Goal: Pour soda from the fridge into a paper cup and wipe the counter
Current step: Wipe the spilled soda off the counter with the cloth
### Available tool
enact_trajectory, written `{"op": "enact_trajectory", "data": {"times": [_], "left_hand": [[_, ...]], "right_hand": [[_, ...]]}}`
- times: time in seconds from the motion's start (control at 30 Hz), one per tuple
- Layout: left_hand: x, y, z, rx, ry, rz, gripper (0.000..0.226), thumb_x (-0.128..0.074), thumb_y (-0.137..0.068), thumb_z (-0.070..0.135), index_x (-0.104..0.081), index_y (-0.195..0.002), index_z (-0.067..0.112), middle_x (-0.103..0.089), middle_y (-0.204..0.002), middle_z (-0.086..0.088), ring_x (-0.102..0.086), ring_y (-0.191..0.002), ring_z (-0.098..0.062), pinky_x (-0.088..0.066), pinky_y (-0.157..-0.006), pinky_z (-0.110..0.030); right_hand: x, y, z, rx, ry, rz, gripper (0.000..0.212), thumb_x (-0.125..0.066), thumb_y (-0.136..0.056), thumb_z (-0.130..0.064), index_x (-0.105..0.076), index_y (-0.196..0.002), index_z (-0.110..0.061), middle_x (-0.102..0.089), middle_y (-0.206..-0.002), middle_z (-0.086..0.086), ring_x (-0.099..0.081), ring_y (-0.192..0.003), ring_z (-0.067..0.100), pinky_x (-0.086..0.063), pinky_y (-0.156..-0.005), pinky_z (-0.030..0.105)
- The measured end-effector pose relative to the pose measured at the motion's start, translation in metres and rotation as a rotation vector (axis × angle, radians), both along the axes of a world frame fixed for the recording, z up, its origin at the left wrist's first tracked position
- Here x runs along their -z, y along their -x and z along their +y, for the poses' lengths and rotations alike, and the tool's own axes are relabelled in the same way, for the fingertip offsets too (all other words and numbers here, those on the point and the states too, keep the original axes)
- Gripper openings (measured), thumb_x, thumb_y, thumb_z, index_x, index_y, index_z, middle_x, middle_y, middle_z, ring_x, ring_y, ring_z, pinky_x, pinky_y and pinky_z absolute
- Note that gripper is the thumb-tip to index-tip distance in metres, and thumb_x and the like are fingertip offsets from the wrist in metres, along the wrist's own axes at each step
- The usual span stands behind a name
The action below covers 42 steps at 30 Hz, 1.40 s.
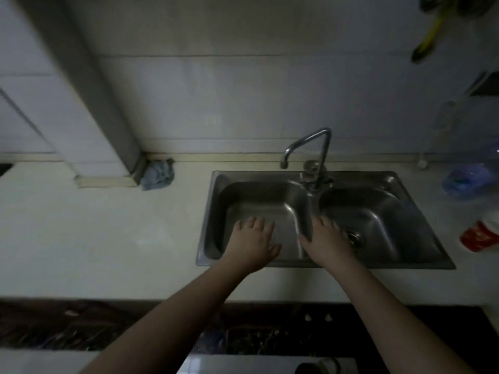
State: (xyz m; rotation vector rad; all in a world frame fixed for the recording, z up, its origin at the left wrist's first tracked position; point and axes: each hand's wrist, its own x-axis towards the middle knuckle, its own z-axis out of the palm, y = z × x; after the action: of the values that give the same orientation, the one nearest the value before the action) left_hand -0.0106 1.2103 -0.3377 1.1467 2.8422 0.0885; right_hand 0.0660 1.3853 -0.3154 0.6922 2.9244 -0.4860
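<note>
Both my hands reach out over a steel double sink point(213, 201) set in a pale counter point(94, 238). My left hand point(252, 244) hovers over the left basin with fingers spread and holds nothing. My right hand point(328, 238) is over the divider between the basins, fingers straight, empty too. A crumpled blue-grey cloth point(158, 174) lies on the counter at the back, against the foot of a pillar. A red and white cup-like item point(480, 236) stands at the right edge, blurred. No soda or fridge is in view.
A bent steel tap point(307, 147) rises behind the sink divider. A blue plastic bag point(469, 179) lies at the back right. The grey pillar point(89, 90) stands on the counter's left back. The dark counter front edge point(81, 325) runs below my arms.
</note>
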Motion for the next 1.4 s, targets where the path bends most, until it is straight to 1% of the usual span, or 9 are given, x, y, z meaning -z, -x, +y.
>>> {"op": "enact_trajectory", "data": {"times": [0.07,0.23,0.33,0.4,0.6,0.83,1.03,1.23,1.4], "left_hand": [[-0.003,0.000,-0.039,-0.051,-0.015,0.005,0.060,-0.037,-0.094,0.059,-0.036,-0.143,0.025,-0.043,-0.146,-0.003,-0.035,-0.136,-0.023,-0.031,-0.109,-0.047],[-0.014,0.006,-0.119,-0.161,-0.008,0.000,0.063,-0.036,-0.094,0.059,-0.036,-0.144,0.020,-0.042,-0.147,-0.002,-0.035,-0.136,-0.024,-0.033,-0.107,-0.047],[-0.018,0.012,-0.155,-0.202,0.007,-0.018,0.061,-0.035,-0.095,0.058,-0.038,-0.141,0.018,-0.045,-0.143,-0.004,-0.038,-0.133,-0.025,-0.037,-0.103,-0.046],[-0.019,0.017,-0.172,-0.231,0.020,0.003,0.061,-0.033,-0.096,0.057,-0.037,-0.142,0.018,-0.043,-0.144,-0.004,-0.037,-0.134,-0.025,-0.037,-0.103,-0.045],[-0.015,0.048,-0.203,-0.323,0.021,0.002,0.061,-0.033,-0.097,0.055,-0.033,-0.145,0.018,-0.040,-0.148,-0.003,-0.033,-0.137,-0.024,-0.034,-0.105,-0.044],[-0.017,0.101,-0.237,-0.410,0.063,-0.011,0.062,-0.032,-0.098,0.054,-0.028,-0.149,0.020,-0.035,-0.153,-0.001,-0.027,-0.142,-0.022,-0.030,-0.110,-0.042],[-0.021,0.138,-0.264,-0.504,0.122,0.000,0.064,-0.030,-0.098,0.056,-0.024,-0.151,0.021,-0.030,-0.155,-0.001,-0.022,-0.145,-0.023,-0.024,-0.113,-0.049],[-0.018,0.173,-0.291,-0.491,0.118,-0.019,0.063,-0.030,-0.099,0.055,-0.022,-0.152,0.023,-0.029,-0.157,-0.001,-0.021,-0.145,-0.021,-0.022,-0.114,-0.045],[-0.007,0.220,-0.311,-0.453,0.081,-0.024,0.062,-0.030,-0.099,0.054,-0.022,-0.153,0.024,-0.029,-0.157,-0.001,-0.022,-0.145,-0.021,-0.023,-0.115,-0.045]], "right_hand": [[-0.001,0.010,-0.035,-0.048,-0.004,0.002,0.064,-0.044,-0.092,-0.051,-0.029,-0.145,-0.017,-0.034,-0.148,0.007,-0.032,-0.135,0.028,-0.032,-0.106,0.042],[-0.006,0.033,-0.110,-0.178,-0.011,0.017,0.066,-0.044,-0.093,-0.051,-0.027,-0.147,-0.017,-0.031,-0.151,0.006,-0.028,-0.137,0.027,-0.028,-0.108,0.041],[-0.012,0.048,-0.144,-0.240,0.047,0.045,0.066,-0.046,-0.093,-0.048,-0.024,-0.148,-0.019,-0.029,-0.152,0.005,-0.026,-0.139,0.024,-0.029,-0.111,0.041],[-0.015,0.058,-0.161,-0.277,0.066,0.064,0.066,-0.047,-0.094,-0.047,-0.023,-0.149,-0.020,-0.027,-0.153,0.003,-0.025,-0.140,0.023,-0.030,-0.111,0.041],[-0.015,0.103,-0.192,-0.399,0.048,0.100,0.055,-0.039,-0.099,-0.038,-0.026,-0.149,-0.018,-0.029,-0.153,0.002,-0.023,-0.142,0.020,-0.025,-0.113,0.038],[-0.001,0.175,-0.219,-0.458,0.109,0.076,0.054,-0.037,-0.100,-0.037,-0.023,-0.150,-0.019,-0.026,-0.155,0.002,-0.022,-0.142,0.021,-0.025,-0.112,0.038],[0.008,0.226,-0.242,-0.549,0.062,0.079,0.054,-0.035,-0.100,-0.037,-0.023,-0.149,-0.018,-0.030,-0.152,0.002,-0.028,-0.138,0.020,-0.027,-0.111,0.036],[0.017,0.260,-0.259,-0.595,0.035,0.035,0.054,-0.034,-0.100,-0.036,-0.022,-0.149,-0.017,-0.029,-0.152,0.003,-0.028,-0.137,0.021,-0.026,-0.111,0.036],[0.028,0.298,-0.280,-0.549,0.017,0.017,0.053,-0.034,-0.100,-0.035,-0.023,-0.148,-0.014,-0.031,-0.151,0.005,-0.029,-0.136,0.022,-0.027,-0.109,0.035]]}}
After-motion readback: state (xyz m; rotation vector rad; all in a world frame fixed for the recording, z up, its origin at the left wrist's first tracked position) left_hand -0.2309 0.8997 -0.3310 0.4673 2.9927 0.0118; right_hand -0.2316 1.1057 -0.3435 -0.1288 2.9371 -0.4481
